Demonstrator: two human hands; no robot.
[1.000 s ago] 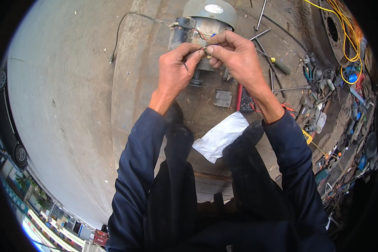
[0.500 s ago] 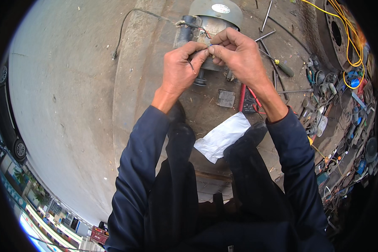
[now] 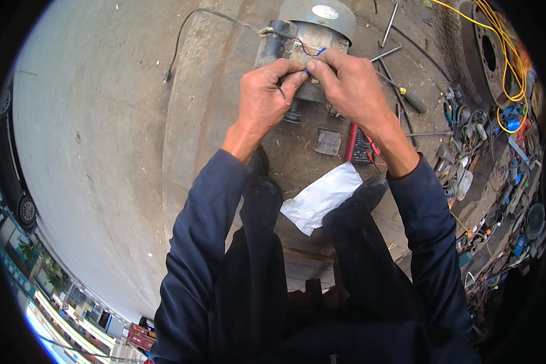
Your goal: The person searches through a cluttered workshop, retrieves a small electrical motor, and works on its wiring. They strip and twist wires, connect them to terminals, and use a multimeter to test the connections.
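My left hand (image 3: 267, 97) and my right hand (image 3: 355, 91) meet at the near side of a dusty grey electric motor (image 3: 315, 15), fingertips pinched around a thin wire with a small blue piece (image 3: 307, 71) at the join. A dark wire end pokes from my left fingers. Another blue bit (image 3: 321, 51) shows above my right thumb, by red and black leads. A black cylinder (image 3: 275, 37) on the motor has a cable (image 3: 206, 11) running left to a plug (image 3: 166, 78). A dark pulley (image 3: 292, 116) sticks out below my hands.
A red multimeter (image 3: 360, 145), metal plate (image 3: 327, 143) and white paper (image 3: 321, 197) lie before me. Rods (image 3: 388, 24), a yellow-tipped screwdriver (image 3: 414, 100), a wheel rim (image 3: 476, 42) with yellow cord (image 3: 515, 73), and piled parts (image 3: 515, 182) are at right. A car (image 3: 15, 182) stands far left.
My hands and the motor sit slightly further right in the picture. My right fingers have curled a little, and more blue shows at my fingertips and just above my right thumb.
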